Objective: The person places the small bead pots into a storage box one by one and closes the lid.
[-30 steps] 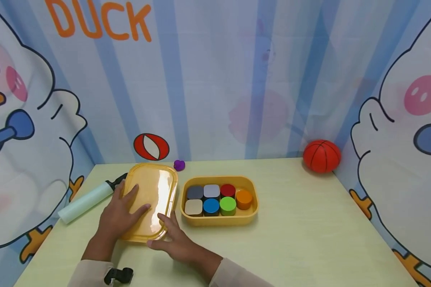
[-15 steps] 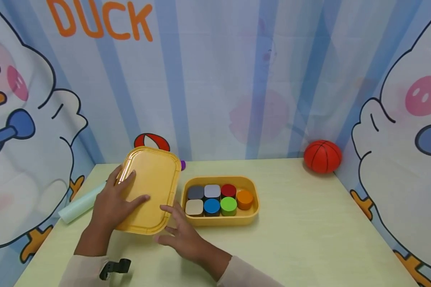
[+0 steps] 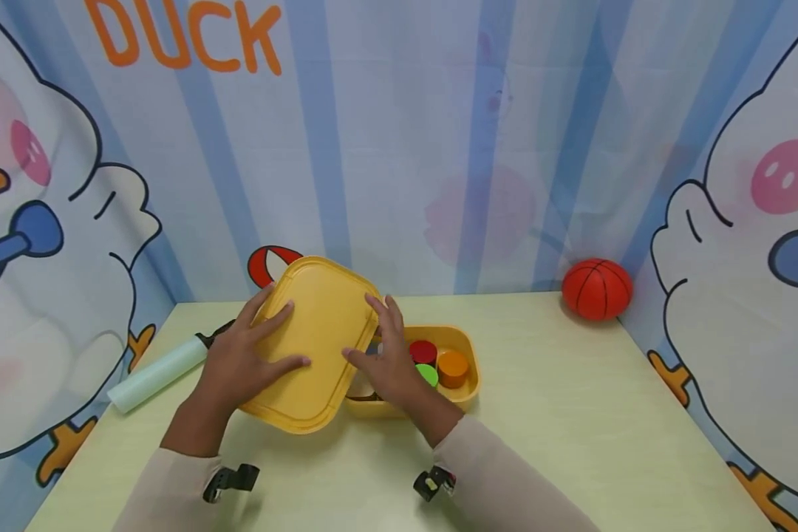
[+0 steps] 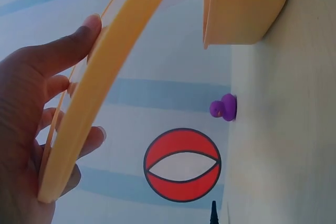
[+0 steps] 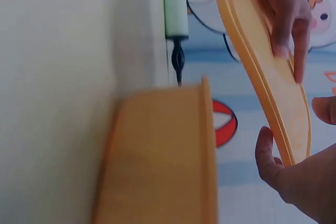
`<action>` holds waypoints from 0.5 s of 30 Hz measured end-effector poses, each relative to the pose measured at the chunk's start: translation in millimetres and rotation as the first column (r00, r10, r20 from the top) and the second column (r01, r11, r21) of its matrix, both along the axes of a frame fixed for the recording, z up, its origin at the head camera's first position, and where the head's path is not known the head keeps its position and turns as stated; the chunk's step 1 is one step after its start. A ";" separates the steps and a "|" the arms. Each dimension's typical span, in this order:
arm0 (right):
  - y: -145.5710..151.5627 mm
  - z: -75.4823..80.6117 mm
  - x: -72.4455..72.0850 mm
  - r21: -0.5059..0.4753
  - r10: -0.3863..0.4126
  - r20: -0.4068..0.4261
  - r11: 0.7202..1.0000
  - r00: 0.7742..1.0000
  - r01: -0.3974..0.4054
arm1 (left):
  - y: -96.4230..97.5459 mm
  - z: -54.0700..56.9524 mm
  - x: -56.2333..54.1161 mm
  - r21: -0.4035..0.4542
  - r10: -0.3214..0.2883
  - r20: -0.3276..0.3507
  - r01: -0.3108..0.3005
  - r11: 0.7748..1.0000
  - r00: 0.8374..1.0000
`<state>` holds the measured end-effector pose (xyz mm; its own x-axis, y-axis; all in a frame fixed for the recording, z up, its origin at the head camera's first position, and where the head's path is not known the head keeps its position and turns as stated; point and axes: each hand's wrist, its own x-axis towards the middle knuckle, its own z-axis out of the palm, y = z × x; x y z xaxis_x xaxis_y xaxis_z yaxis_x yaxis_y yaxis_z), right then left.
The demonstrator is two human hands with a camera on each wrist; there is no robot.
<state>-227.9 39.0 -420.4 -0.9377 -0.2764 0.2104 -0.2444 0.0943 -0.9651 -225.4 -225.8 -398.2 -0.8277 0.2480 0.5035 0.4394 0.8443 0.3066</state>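
In the head view, a yellow rectangular lid [image 3: 315,343] is held tilted above the table. My left hand [image 3: 242,362] grips its left side, thumb on the upper face and other fingers curled beneath, as the left wrist view shows. My right hand [image 3: 395,366] is at the lid's right edge, fingers around the rim and thumb over the top. Behind that hand stands a yellow box [image 3: 468,391] with small round tubs inside; a red-topped tub [image 3: 423,352], a green one [image 3: 428,374] and an orange one [image 3: 452,369] show. The lid and right hand hide the others.
A pale green cylinder with a black tip [image 3: 159,373] lies on the table's left side. A red basketball [image 3: 597,290] sits at the back right. The left wrist view shows a small purple duck [image 4: 224,107] by the back curtain, hidden by the lid in the head view.
My left hand has lifted the lid off the table, then moved it right and turned it towards the box. My right hand has moved up and right to the lid's right edge.
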 end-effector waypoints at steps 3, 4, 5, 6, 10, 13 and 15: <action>12.8 9.5 -15.5 0.006 -0.015 -0.006 1.000 1.000 0.015 | 4.9 1.8 -6.1 -0.018 -0.031 0.023 0.031 0.999 0.999; 16.6 12.0 -20.2 -0.008 -0.011 0.004 1.000 1.000 0.011 | 6.6 2.7 -8.6 -0.022 -0.042 0.032 0.042 0.999 0.999; 20.1 13.9 -24.4 -0.019 -0.014 0.010 1.000 1.000 0.015 | 8.5 3.5 -11.1 -0.024 -0.051 0.042 0.052 0.998 0.998; 23.2 15.5 -28.0 -0.039 -0.017 0.027 0.999 0.999 0.018 | 10.5 4.5 -13.4 -0.026 -0.056 0.055 0.058 0.998 0.997; 32.7 15.6 -35.7 -0.101 -0.035 0.043 0.994 0.998 0.039 | 17.8 8.4 -18.7 -0.034 -0.068 0.065 0.071 0.997 0.996; 38.0 13.2 -35.6 -0.153 -0.066 0.030 0.986 0.997 0.070 | 21.5 9.9 -18.3 -0.030 -0.058 0.055 0.060 0.998 0.997; 41.8 11.6 -34.5 -0.192 -0.093 0.023 0.977 0.995 0.096 | 22.0 8.5 -17.0 -0.008 -0.040 0.063 0.040 0.999 0.997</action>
